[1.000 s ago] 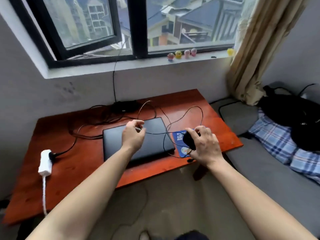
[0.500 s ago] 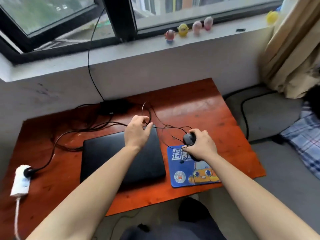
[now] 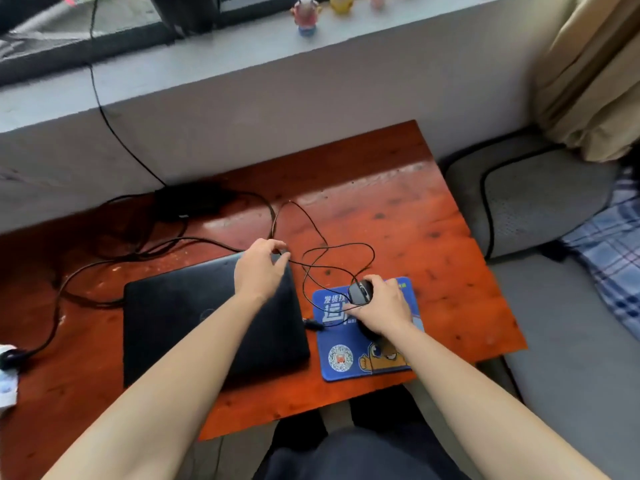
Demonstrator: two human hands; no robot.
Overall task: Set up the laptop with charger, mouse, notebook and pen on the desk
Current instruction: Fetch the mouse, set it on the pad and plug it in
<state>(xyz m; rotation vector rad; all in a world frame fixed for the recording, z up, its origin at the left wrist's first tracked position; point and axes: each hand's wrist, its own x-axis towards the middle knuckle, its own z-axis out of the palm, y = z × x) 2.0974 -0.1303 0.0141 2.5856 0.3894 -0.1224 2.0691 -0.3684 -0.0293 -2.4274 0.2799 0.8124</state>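
Observation:
A closed black laptop lies on the reddish wooden desk. To its right is a blue mouse pad. My right hand grips a black wired mouse resting on the pad's upper part. My left hand hovers over the laptop's far right corner and pinches the thin mouse cable, which loops across the desk. The cable's USB plug lies by the laptop's right edge. A black charger brick with tangled cords sits at the back. No notebook or pen shows.
A white power strip lies at the desk's left edge with a plug in it. Small figurines stand on the windowsill above. A grey couch with a plaid cloth and a curtain are at the right.
The view has tilted down and closer to the desk. My right hand set the mouse onto the blue pad. My left hand kept holding the cable near the laptop's far corner.

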